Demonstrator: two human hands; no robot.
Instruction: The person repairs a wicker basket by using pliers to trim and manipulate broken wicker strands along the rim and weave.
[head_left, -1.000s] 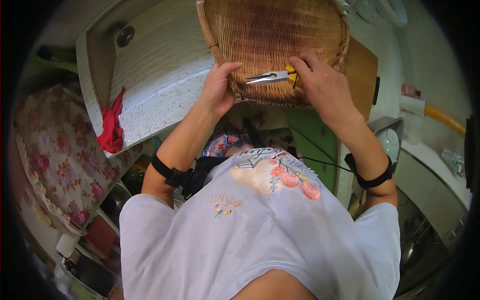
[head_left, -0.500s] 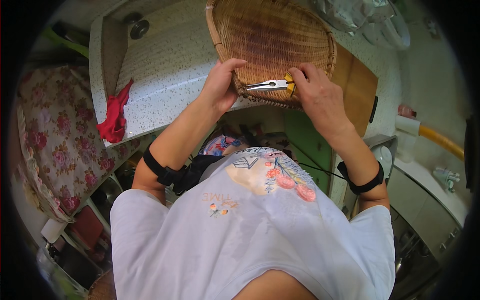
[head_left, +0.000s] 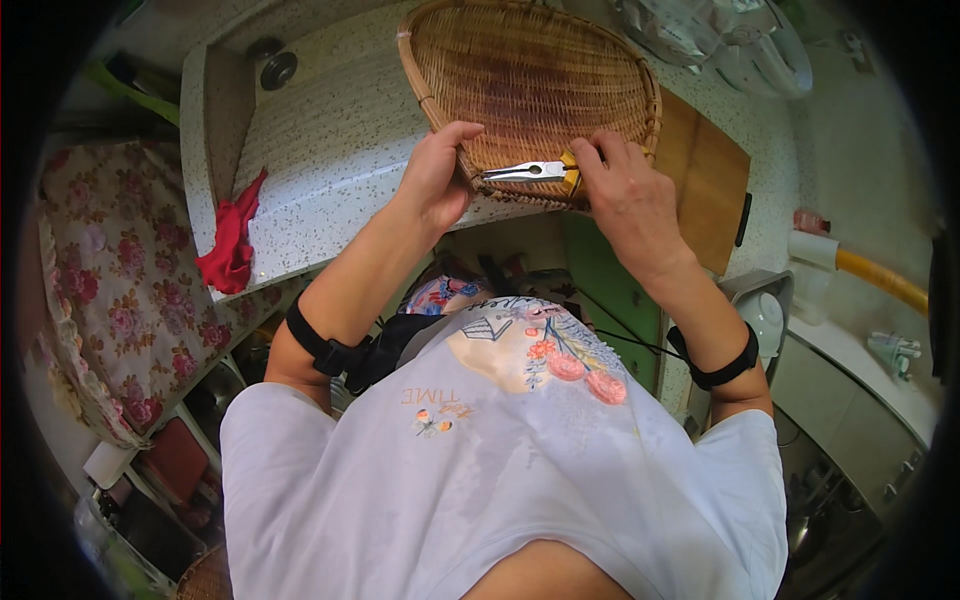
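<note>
A round woven wicker basket is tilted on the speckled counter, its near rim over the counter's front edge. My left hand grips that rim at its near left, thumb on the inner side, the other fingers hidden behind. In my right hand are needle-nose pliers with yellow handles. Their long jaws point left and lie at the near rim, close to my left hand. Whether the tips pinch a strand of the weave is too small to tell.
Right of the basket lies a wooden board. Clear plastic bags and a bowl stand behind it. A red cloth hangs over the counter's left front edge, by a flowered cover. Green cabinet doors are below.
The basket has shifted slightly left and a little more of its far side shows. The pliers have moved a little left with it, their tips still by the near rim.
</note>
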